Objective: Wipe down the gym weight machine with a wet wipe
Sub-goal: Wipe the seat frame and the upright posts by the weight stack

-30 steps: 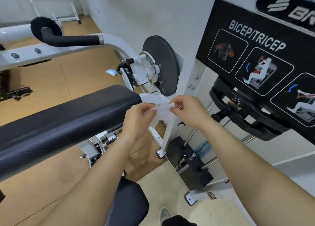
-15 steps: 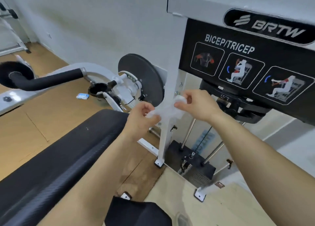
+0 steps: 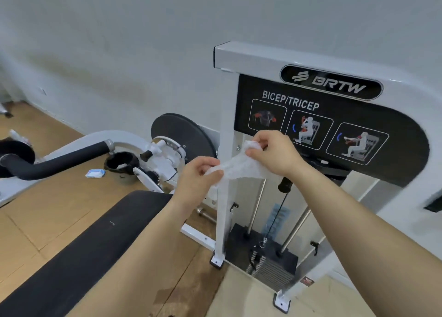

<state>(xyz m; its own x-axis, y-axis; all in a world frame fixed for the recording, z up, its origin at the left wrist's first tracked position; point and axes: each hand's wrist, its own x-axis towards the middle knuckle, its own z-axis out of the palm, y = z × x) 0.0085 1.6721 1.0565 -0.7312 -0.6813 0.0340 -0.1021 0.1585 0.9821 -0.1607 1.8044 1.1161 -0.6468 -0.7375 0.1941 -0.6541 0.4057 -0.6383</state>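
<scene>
A white wet wipe (image 3: 239, 167) is stretched between my two hands in front of the machine's white upright post (image 3: 224, 115). My left hand (image 3: 199, 176) pinches its lower left end. My right hand (image 3: 272, 155) pinches its upper right end, just below the black BICEP/TRICEP panel (image 3: 334, 130). The wipe is crumpled and partly spread out, held in the air and not pressed on the machine. The white weight machine frame (image 3: 275, 60) stands against the wall, with the weight stack (image 3: 265, 261) low behind the post.
A black arm pad (image 3: 79, 252) runs from lower left toward my left wrist. A black-gripped handle bar (image 3: 59, 162) and a round black disc (image 3: 181, 135) lie at left. A small blue-and-white wipe packet (image 3: 95, 173) lies on the wooden floor.
My view has swung up and to the right, so the machine's top and logo now show. Both hands rose with the wipe and pulled it further apart.
</scene>
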